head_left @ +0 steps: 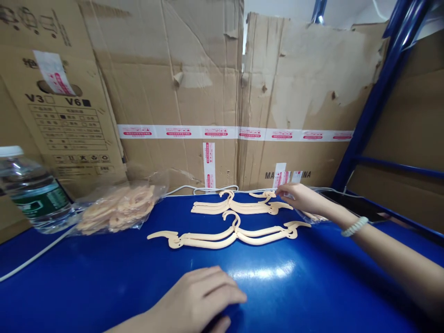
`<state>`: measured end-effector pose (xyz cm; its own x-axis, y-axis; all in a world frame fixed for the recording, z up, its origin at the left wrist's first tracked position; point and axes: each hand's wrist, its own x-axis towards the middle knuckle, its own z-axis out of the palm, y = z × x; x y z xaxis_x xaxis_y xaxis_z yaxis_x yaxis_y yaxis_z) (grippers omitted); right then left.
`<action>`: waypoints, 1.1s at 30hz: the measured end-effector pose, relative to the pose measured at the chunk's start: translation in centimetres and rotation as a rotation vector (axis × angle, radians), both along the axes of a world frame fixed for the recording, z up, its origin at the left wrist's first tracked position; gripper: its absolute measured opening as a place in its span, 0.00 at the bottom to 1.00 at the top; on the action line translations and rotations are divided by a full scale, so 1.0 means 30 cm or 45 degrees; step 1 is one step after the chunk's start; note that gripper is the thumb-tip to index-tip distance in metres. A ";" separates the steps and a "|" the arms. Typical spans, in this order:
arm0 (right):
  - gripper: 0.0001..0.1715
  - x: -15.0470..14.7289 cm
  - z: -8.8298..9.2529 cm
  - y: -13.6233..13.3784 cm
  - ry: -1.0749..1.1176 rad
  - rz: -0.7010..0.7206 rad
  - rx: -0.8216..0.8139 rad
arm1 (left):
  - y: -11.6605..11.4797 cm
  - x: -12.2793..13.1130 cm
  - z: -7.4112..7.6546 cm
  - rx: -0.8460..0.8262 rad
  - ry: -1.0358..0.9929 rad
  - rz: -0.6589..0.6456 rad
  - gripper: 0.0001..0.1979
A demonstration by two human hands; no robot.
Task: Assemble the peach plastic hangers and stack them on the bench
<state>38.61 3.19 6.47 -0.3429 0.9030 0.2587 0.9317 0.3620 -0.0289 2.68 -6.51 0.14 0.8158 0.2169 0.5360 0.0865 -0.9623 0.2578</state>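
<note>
Before cardboard point(173, 101) lie curved cream hangers point(208, 243), left hand point(197, 296) empty, right hand's point(294, 196) grip unclear.

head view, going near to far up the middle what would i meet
left hand → front hanger parts → rear hanger parts → white cable → cardboard

a hand could pass over the blue table point(312, 296) at near right, short of the near hanger point(215, 243). the left hand point(197, 300) blocks the near middle, the bottle point(40, 203) and bag point(118, 210) the left, the right forearm point(391, 245) the right, cardboard point(180, 101) the far side.
</note>
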 end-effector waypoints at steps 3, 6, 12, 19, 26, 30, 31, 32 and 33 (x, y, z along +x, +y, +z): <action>0.15 -0.003 -0.001 0.081 -0.037 -0.031 -0.047 | 0.037 0.007 -0.029 -0.070 0.010 -0.002 0.16; 0.18 -0.004 -0.007 0.156 -0.076 -0.053 -0.102 | 0.035 0.005 -0.062 0.046 -0.009 0.018 0.16; 0.14 0.009 -0.039 0.234 -0.116 -0.043 -0.202 | 0.030 0.002 -0.082 0.084 -0.016 0.037 0.14; 0.15 0.022 -0.049 0.255 -0.110 -0.085 -0.234 | 0.016 -0.002 -0.049 0.043 0.025 0.021 0.16; 0.14 0.048 -0.012 0.223 0.045 -0.090 -0.138 | -0.018 -0.009 0.021 -0.026 0.100 0.045 0.16; 0.09 0.048 0.002 0.181 0.226 -0.110 -0.055 | -0.041 -0.007 0.080 -0.124 0.225 0.090 0.17; 0.08 0.041 0.004 0.166 0.290 -0.108 -0.029 | -0.043 -0.006 0.087 -0.141 0.215 0.080 0.17; 0.07 0.030 0.007 0.148 0.360 -0.101 -0.005 | -0.044 -0.006 0.091 -0.162 0.203 0.066 0.17; 0.08 0.014 0.009 0.128 0.437 -0.088 0.014 | -0.044 -0.006 0.093 -0.193 0.195 0.058 0.18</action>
